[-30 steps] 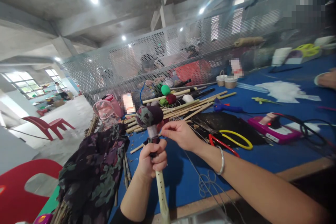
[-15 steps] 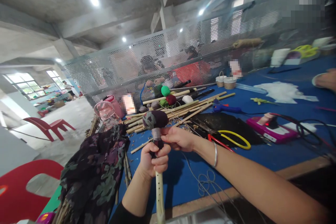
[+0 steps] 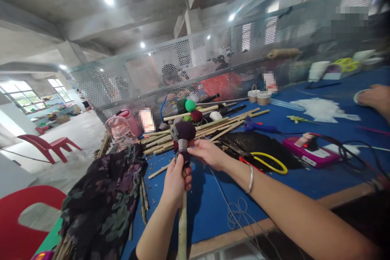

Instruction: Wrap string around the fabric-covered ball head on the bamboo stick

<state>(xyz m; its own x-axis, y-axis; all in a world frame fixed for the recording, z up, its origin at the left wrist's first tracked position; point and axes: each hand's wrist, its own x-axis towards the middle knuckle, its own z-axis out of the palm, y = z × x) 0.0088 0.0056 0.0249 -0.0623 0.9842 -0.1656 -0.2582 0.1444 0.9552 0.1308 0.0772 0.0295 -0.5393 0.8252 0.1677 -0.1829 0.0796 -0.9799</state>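
Observation:
My left hand (image 3: 175,180) is closed round the upper part of a pale wooden stick (image 3: 182,227), just below its cloth-wrapped head. That head is a ball of dark cloth (image 3: 184,131) with a camouflage patch on its left side. Grey cord is wound in a band (image 3: 183,145) round the cloth's neck. Beside the band, the fingertips of my right hand (image 3: 210,153) are pinched together on the thin grey cord (image 3: 219,187). From there the cord runs down to loose loops near the table's front edge. Cloth ends below the band are partly hidden by my left fingers.
Wooden sticks (image 3: 164,140) and coloured balls lie behind the head. Scissors (image 3: 269,161) rest on black cloth, right of my hand. Further right are a blue glue gun (image 3: 258,126), a purple power strip (image 3: 310,152) and another person's hand (image 3: 376,96). Camouflage cloth (image 3: 103,199) drapes at left.
The stick has turned in my left hand; the row of holes on its front no longer shows. My left thumb now points up along the neck. The right hand stays by the band.

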